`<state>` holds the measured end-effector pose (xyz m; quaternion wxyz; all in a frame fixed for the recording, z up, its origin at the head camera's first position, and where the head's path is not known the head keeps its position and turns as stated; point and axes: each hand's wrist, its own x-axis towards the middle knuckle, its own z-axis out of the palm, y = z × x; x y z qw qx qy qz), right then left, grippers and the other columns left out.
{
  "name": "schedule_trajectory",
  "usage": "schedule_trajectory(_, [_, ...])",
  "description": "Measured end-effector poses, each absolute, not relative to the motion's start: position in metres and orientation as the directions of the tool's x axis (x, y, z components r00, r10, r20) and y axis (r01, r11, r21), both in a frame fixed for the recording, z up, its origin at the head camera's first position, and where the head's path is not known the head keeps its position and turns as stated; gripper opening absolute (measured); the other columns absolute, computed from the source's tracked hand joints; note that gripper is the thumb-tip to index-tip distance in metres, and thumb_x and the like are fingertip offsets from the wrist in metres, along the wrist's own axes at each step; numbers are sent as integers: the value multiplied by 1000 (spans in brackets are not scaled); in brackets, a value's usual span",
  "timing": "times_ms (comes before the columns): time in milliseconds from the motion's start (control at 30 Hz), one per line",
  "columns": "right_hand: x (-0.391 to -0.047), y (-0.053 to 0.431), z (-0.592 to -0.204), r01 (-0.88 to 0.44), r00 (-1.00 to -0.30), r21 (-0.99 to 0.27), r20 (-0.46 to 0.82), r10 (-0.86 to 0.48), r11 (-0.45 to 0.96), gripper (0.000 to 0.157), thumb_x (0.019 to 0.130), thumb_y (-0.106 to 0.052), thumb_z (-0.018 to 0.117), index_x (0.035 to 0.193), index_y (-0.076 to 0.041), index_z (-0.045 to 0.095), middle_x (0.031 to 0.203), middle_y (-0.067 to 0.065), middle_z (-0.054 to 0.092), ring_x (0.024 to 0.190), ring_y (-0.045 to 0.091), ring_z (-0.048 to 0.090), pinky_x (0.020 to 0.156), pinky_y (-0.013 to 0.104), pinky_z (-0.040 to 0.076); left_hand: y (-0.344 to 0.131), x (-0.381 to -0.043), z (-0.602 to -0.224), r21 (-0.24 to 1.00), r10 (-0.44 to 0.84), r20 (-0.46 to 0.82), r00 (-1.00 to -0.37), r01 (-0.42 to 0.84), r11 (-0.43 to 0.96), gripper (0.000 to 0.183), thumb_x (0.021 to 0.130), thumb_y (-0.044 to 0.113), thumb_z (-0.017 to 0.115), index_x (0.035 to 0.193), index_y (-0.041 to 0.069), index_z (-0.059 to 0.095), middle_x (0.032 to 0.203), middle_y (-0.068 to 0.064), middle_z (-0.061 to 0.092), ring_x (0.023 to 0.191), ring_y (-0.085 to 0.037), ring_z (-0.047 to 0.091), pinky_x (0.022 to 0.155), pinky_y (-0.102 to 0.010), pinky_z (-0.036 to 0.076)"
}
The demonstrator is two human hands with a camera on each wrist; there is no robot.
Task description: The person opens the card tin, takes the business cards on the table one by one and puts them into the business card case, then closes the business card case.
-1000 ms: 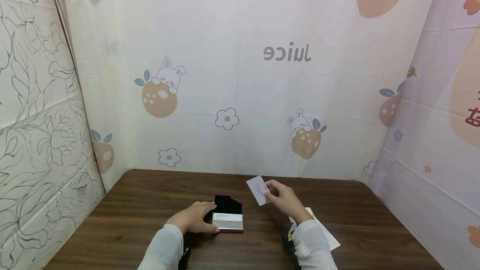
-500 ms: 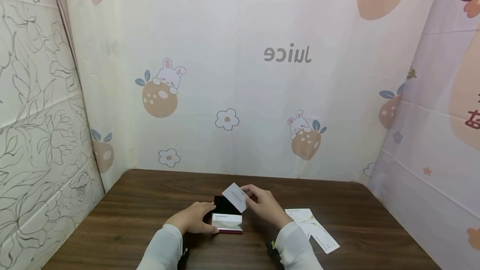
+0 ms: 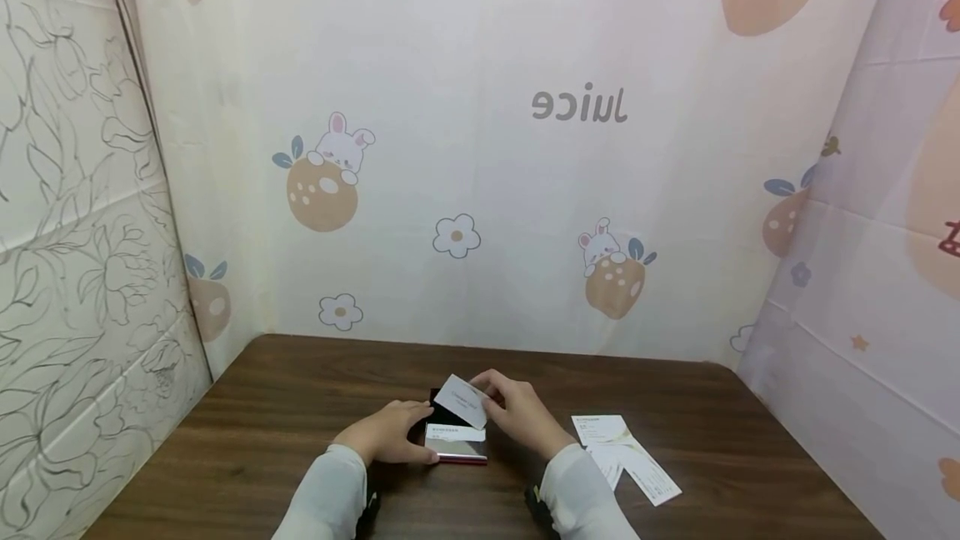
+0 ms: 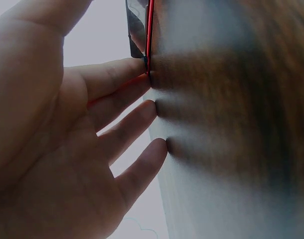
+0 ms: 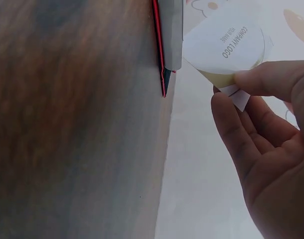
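Observation:
A business card case (image 3: 459,447), silver in front with red edges and a black inside, lies on the table in the head view. A white card (image 3: 448,432) sticks out of its pocket. My left hand (image 3: 386,432) holds the case at its left side, thumb at the front corner and index finger farther back. In the left wrist view its other fingertips touch the table by the case (image 4: 137,27). My right hand (image 3: 522,415) pinches a business card (image 3: 460,401) by a corner, tilted above the case's black part. The right wrist view shows printing on this card (image 5: 227,45).
Several loose business cards (image 3: 637,465) lie overlapping on the brown wooden table (image 3: 750,457), right of the right forearm. A patterned curtain (image 3: 480,148) rises behind the table's far edge, with more hangings on both sides.
My right hand has carried the pinched card leftward from right of the case to above it, tilting it lower. The loose cards have come into fuller view. My left hand stays on the case.

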<state>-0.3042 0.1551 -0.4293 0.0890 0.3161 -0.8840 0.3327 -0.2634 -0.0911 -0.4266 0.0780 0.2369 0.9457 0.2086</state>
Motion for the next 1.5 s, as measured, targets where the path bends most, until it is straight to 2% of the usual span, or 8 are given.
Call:
schedule_trajectory(133, [-304,154,-429,-627,-778,-511,376,-503,588,28,88,-4,59,109,-22,63,86,-4,66,69,7,52,62,25,51,-91,-264,-429,430,484,-41,-874,422,798,79,76,53,68,135,5,47,139,-12,46,126,-31,38,100,-53,39])
schedule_trajectory(467, [-305,155,-430,-649,-757,-463,313,-574,603,35,87,-2,58,116,-19,65,100,-4,66,66,5,49,59,22,47,-90,-267,-430,420,484,-29,-875,428,800,80,75,52,70,135,5,47,138,-13,48,125,-31,38,100,-52,39])
schedule_trajectory(733, [-305,154,-431,-654,-747,-445,249,-616,612,34,88,-3,57,118,-17,65,101,0,67,68,6,49,61,23,48,-91,-267,-429,418,484,-40,-874,426,802,82,75,53,69,137,4,45,139,-13,47,124,-31,38,99,-53,39])
schedule_trajectory(1000, [-303,154,-430,-630,-752,-465,164,-639,622,34,89,-5,58,119,-21,65,93,-4,66,65,5,47,59,22,46,-92,-268,-431,428,493,-33,-869,434,793,83,76,55,67,138,4,43,138,-12,47,125,-31,38,100,-53,39])
schedule_trajectory(1300, [-298,156,-424,-612,-744,-488,88,-663,622,33,90,-7,56,119,-21,64,88,-2,65,59,5,44,56,22,44,-91,-267,-431,415,478,-51,-877,417,809,84,76,56,66,137,3,44,140,-12,46,126,-31,37,100,-52,39])
schedule_trajectory(1500, [-296,155,-423,-604,-741,-493,57,-669,627,36,89,-3,56,118,-22,65,69,-4,53,54,5,40,51,20,40,-92,-266,-430,408,483,-49,-874,424,809,82,76,55,67,137,6,45,140,-12,46,126,-31,37,99,-54,39])
